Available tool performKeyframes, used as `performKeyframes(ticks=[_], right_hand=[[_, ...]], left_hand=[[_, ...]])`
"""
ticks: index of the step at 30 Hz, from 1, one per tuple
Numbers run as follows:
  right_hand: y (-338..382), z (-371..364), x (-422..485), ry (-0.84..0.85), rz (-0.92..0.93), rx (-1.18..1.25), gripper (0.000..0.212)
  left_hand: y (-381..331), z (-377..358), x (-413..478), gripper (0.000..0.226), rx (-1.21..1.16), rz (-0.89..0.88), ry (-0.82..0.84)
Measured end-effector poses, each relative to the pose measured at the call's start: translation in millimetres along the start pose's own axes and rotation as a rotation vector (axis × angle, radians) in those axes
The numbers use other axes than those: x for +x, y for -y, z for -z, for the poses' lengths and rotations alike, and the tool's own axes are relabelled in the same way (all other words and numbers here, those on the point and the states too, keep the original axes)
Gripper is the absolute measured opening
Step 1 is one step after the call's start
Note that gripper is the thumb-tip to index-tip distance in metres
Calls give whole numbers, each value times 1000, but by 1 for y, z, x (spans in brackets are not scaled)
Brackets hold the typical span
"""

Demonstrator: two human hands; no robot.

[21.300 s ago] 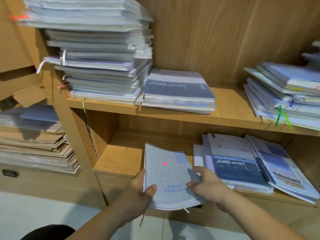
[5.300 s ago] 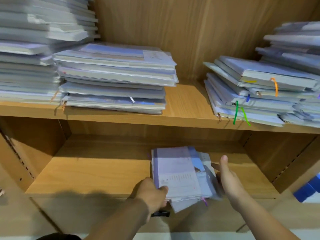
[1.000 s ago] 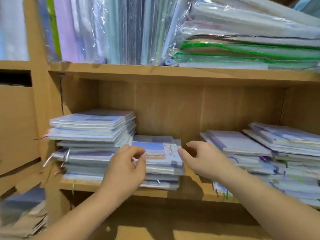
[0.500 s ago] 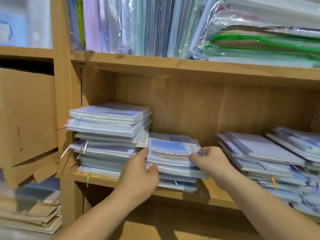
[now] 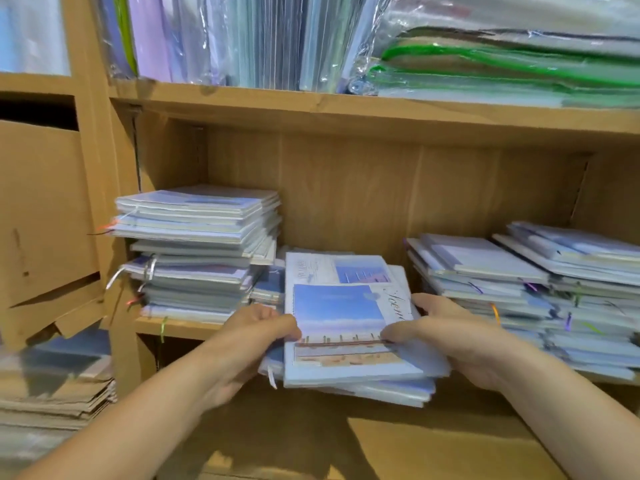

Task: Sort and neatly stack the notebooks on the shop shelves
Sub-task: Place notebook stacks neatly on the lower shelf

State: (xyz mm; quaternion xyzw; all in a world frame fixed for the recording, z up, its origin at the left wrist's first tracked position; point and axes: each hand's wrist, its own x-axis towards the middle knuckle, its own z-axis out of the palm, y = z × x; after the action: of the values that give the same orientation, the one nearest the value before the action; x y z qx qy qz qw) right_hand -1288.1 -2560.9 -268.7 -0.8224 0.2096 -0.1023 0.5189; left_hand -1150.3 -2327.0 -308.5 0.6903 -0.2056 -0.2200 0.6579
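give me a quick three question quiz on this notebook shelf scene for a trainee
1. True or false: only the right hand holds the bundle of notebooks.
2. The bundle is: A on the floor; B between the left stack and the right stacks; C in a drawer.
3. What colour edges the flat packs on the top shelf?
Key: 1 false, the left hand grips it too; 2 B; 3 green.
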Motion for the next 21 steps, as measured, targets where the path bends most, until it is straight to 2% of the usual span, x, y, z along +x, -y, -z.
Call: performKeyframes(ticks=[3,5,7,12,14,17,21], right_hand=[[-21,-14,-32,-89,35,-67,19],[-35,-24,-58,-110,66,-47,23],[-50,-32,-84,-119,106,-38,34],[-110,-64,-137,-31,21,10,26],[-125,-83,-141,21,-30,-5,30],[-137,-110,-126,80,-75,-16,49],[-148,-146,-79,110,-120,-25,56]], left_hand=[[15,-5,-28,34,109,20,11],[26,-8,-49,32,202,-13,43],[35,-6,-71,35,224,-19,143],[92,0,-114,30,285,166,312],[118,1,-118,27,305,239,295],[149,12,-106,27,319,308,242],[186,34,-70,24,290,353,120]])
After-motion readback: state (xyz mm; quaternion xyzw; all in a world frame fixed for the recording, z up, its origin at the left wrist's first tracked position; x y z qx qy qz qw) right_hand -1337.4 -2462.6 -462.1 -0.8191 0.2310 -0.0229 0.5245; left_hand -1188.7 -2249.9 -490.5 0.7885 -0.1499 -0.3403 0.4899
